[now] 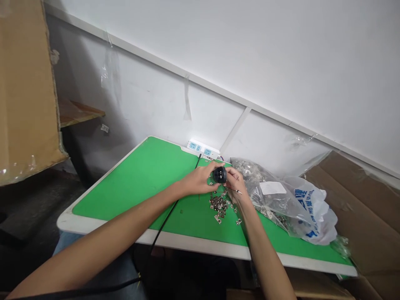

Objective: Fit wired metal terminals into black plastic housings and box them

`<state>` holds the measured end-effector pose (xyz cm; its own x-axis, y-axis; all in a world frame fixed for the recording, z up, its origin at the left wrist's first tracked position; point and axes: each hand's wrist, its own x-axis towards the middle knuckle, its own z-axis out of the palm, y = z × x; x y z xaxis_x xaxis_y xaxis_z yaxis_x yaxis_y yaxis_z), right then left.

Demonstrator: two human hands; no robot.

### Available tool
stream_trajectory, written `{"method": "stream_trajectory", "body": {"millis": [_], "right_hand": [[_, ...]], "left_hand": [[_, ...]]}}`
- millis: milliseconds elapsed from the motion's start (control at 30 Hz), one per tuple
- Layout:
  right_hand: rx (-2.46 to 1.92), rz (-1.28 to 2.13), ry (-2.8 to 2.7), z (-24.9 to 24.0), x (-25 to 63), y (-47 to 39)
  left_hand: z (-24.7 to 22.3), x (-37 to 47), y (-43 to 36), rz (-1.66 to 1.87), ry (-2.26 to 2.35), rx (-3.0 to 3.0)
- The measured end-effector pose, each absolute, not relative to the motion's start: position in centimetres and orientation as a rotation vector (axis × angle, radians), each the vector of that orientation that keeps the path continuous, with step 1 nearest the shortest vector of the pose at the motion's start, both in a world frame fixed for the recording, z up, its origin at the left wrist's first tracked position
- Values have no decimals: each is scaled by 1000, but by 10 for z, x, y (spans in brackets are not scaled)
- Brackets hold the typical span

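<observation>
My left hand is wrapped round a black, round, cup-like part with a glossy dark face, thumb and fingers on either side of it. On its other side, the fingers of my right hand are bent in and seem to touch its edge. A thin metal rod sticks out from under my right hand; exactly how the fingers hold it is hidden. Right below both hands, a pile of small metal parts lies on the green tabletop, with a few loose ones around it.
A white power strip lies at the table's back edge, and a black cable crosses the table towards me. Clear plastic bags of metal parts stand at the right. Cardboard leans beyond them; a large box fills the upper left.
</observation>
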<state>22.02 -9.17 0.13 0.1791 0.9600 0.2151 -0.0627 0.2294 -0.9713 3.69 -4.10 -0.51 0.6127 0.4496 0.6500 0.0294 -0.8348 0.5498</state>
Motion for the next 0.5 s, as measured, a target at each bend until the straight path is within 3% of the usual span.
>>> {"method": "stream_trajectory", "body": {"millis": [500], "right_hand": [[-1012, 876, -1075, -4, 205, -93]], "left_hand": [[-7, 35, -38, 1172, 370, 2396]]}}
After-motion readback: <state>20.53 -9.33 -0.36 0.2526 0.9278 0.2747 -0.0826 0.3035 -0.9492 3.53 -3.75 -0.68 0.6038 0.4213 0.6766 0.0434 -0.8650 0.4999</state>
